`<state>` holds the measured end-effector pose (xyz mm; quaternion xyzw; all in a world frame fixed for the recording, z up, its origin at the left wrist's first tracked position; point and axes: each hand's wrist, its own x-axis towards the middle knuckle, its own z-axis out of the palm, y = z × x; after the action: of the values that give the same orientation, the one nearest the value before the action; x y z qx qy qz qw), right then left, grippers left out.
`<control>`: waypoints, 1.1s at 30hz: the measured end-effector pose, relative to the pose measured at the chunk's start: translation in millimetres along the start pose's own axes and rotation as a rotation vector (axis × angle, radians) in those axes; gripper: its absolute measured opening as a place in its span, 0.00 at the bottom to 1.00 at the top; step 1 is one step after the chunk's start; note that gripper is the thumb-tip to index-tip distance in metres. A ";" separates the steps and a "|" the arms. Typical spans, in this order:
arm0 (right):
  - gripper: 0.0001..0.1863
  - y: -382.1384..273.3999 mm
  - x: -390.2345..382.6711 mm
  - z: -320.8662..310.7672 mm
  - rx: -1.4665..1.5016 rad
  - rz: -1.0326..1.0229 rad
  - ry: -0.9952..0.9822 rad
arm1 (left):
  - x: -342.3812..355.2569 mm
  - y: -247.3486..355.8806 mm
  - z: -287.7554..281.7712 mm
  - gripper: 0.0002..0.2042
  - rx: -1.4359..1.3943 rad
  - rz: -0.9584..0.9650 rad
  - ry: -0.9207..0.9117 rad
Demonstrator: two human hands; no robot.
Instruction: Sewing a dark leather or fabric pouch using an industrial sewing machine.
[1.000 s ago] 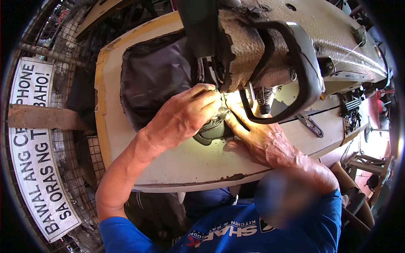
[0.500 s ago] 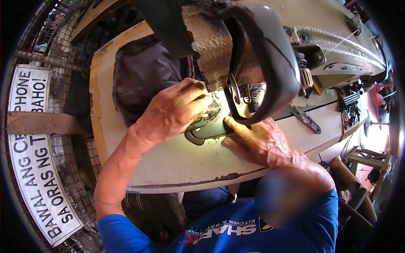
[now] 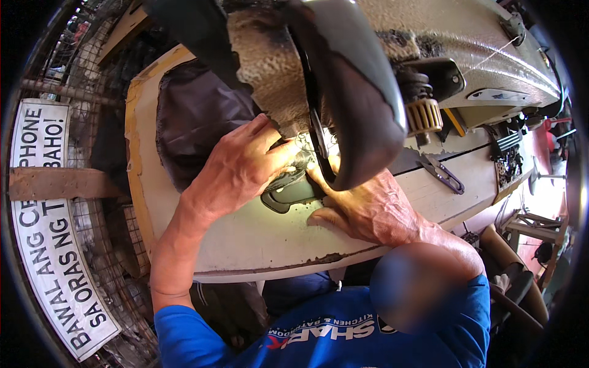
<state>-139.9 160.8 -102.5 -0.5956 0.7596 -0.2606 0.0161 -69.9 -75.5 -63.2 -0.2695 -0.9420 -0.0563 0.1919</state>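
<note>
Dark fabric (image 3: 199, 116) lies across the left of a sewing machine's pale table (image 3: 245, 248), a gathered edge of it reaching under the machine head (image 3: 270, 73). My left hand (image 3: 242, 162) is curled over that edge, its fingertips pinching the fabric just left of the lit stitching area. Opposite it, my right hand (image 3: 374, 208) rests on the table, thumb and forefinger spread apart, the forefinger close to the fabric's edge. The machine's dark front cover (image 3: 350, 98) hides the needle and part of my right fingers.
Thread snips (image 3: 443, 174) lie on the table to the right, beyond my right hand. A ribbed tension knob (image 3: 424, 119) juts from the machine. Wire mesh (image 3: 110, 245) with a white sign (image 3: 46, 233) stands at the left.
The view has shifted, so the machine head looks nearer and further left. My right forefinger has come a little closer to my left fingertips. My left hand keeps its grip on the fabric.
</note>
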 end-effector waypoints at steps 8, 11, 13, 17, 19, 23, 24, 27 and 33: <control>0.24 5.5 -1.2 0.3 0.126 -0.020 0.145 | -12.6 -9.3 7.5 0.20 -0.422 -0.237 -0.110; 0.14 15.2 5.7 2.8 0.083 -0.093 0.325 | -18.2 -9.2 2.5 0.18 -0.417 -0.274 -0.102; 0.11 13.7 12.3 6.9 -0.023 -0.086 0.275 | -17.2 -11.7 2.5 0.17 -0.423 -0.266 -0.094; 0.18 11.1 26.1 5.3 -0.301 -0.196 0.097 | -15.5 -12.6 4.1 0.17 -0.546 -0.348 -0.066; 0.18 7.3 28.1 4.5 -0.409 -0.255 0.138 | -14.2 -14.4 7.2 0.17 -0.522 -0.286 -0.007; 0.17 9.8 27.4 11.8 -0.354 -0.177 0.140 | -15.4 -14.5 10.2 0.17 -0.523 -0.300 -0.007; 0.17 11.3 25.5 14.2 -0.351 -0.179 0.172 | -15.7 -14.5 9.9 0.17 -0.522 -0.283 0.007; 0.16 16.9 21.4 19.2 -0.333 -0.177 0.207 | -14.3 -13.6 9.2 0.17 -0.466 -0.262 -0.016; 0.14 42.7 43.1 4.8 0.112 -0.279 -0.049 | -12.0 -12.6 5.3 0.16 -0.301 -0.108 -0.050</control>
<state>-189.1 126.2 -112.1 -0.6998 0.6530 -0.2879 0.0315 -69.0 -90.9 -72.9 -0.2454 -0.9406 -0.2003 0.1224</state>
